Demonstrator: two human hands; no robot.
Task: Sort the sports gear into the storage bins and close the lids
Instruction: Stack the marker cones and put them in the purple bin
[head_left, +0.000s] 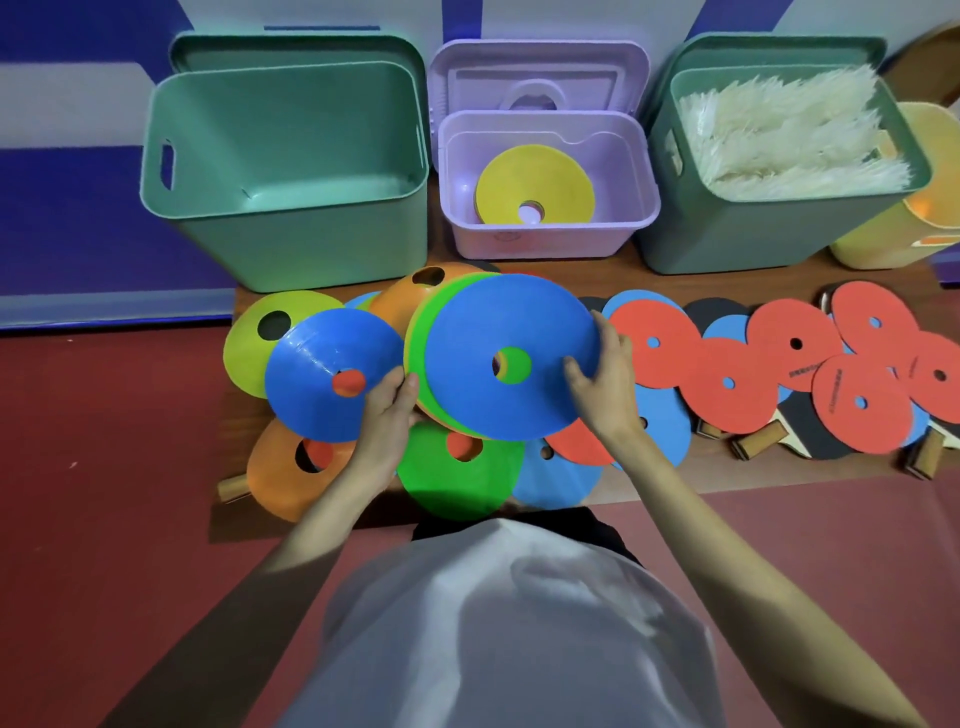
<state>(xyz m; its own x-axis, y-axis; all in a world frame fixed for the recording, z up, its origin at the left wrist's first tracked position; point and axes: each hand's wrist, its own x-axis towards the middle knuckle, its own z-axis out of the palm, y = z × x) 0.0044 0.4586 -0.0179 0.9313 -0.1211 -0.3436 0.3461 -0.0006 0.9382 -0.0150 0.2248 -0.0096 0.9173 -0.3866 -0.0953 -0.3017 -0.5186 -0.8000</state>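
Stack of disc cones (511, 358), blue on top, held above the floor pile before the purple bin (545, 234). Left hand (387, 415) and right hand (605, 379) pinch opposite rims. Likely light, bendy, slippery plastic (layers may slide); rim grip suits.

Stacked disc cones (511, 358), blue uppermost, were held tilted above the near pile; purple bin (545, 236) stood open, far centre.

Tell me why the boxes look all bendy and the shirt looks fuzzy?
In the head view, the wide-angle lens bows the left green bin and right green bin outward; the grey shirt sits too close to be sharp; the stack of disc cones stays clear.
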